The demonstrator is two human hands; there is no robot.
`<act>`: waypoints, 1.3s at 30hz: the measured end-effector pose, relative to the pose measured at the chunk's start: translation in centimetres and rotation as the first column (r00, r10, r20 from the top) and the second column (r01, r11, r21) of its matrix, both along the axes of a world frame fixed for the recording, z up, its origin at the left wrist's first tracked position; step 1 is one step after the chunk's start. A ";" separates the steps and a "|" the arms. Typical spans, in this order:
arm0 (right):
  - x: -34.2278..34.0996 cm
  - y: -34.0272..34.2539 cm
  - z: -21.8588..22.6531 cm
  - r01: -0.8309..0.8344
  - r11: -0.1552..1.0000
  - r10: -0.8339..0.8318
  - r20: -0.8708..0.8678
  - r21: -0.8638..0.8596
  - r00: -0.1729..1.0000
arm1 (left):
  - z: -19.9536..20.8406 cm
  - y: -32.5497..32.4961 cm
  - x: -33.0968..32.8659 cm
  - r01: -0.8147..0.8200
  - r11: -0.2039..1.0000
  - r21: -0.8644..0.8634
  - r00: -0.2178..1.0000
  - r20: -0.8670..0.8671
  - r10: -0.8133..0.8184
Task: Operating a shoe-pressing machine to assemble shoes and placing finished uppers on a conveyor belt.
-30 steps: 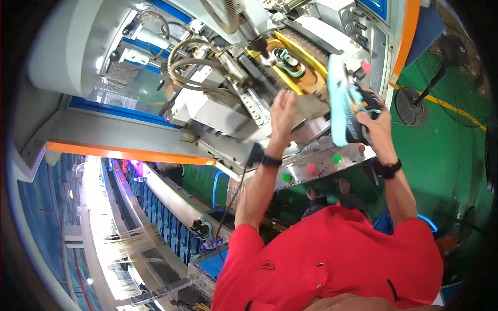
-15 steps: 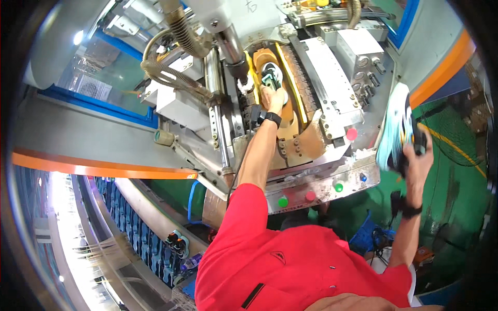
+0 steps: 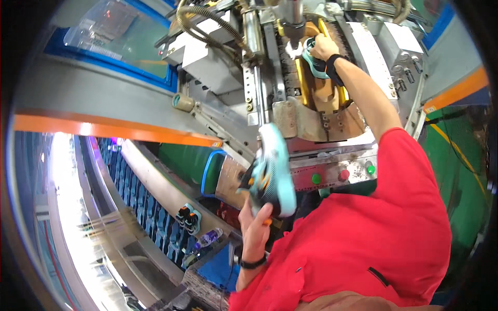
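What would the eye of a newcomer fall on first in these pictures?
Probably the bright red shirt filling the lower right, then the turquoise-and-black shoe in the left hand, near the middle. Higher up, right of centre, the right hand touches a second turquoise shoe in the machine. An orange edge crosses the left side.

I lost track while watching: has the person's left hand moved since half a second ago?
Yes: the left hand was between the yellow strips; now it is lower left of them, nearer the red shirt, holding a shoe.
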State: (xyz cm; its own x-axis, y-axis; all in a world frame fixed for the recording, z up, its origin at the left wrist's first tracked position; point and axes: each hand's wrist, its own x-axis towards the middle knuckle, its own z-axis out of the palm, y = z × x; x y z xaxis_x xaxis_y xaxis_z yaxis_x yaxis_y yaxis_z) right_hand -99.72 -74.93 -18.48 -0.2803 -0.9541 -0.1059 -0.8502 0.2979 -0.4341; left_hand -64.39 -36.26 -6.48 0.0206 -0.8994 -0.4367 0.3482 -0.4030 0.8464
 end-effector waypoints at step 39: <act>44.1 42.5 18.4 -0.630 -0.106 0.988 -0.009 -0.770 -0.155 | -21.7 56.5 2.8 -0.848 -0.485 0.213 -0.469 0.123 0.875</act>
State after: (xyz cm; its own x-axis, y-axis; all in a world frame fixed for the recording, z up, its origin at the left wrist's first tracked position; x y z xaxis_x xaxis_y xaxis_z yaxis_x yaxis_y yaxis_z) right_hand -55.60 -32.44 -0.11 0.7249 -0.1636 0.6691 0.2750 -0.8219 -0.4989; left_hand -61.57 20.22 -28.19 0.6459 0.4559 -0.6124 0.3864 0.4966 0.7772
